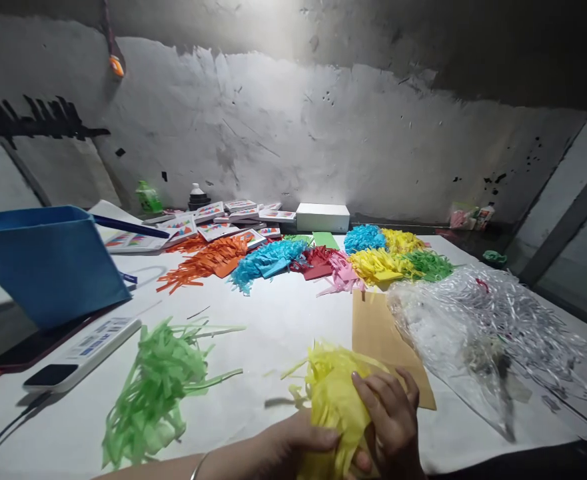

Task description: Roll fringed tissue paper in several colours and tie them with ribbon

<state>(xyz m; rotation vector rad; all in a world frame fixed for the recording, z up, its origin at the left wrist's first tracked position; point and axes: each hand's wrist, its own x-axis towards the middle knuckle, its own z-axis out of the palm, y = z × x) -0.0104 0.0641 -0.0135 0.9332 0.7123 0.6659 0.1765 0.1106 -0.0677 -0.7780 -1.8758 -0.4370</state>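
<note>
At the near edge of the table, a yellow fringed tissue-paper tassel [340,400] is held between both hands. My left hand [303,437], with a bangle at its wrist, is closed round the tassel's lower part, thumb lying across the front. On the right side, the curled fingers of my right hand [390,417] press against the yellow paper. The lower end of the tassel is partly hidden by the hands and the frame's bottom edge. A loose light-green tissue tassel [156,393] lies to the left, apart from the hands.
Behind lie coloured tassels: orange [216,257], blue [273,259] and yellow [380,265]. Brown cardboard [380,333] and a plastic bag with silver strands [478,327] are at right. A blue bin [53,267] and white power strip [86,353] stand left; boxes [323,218] line the back.
</note>
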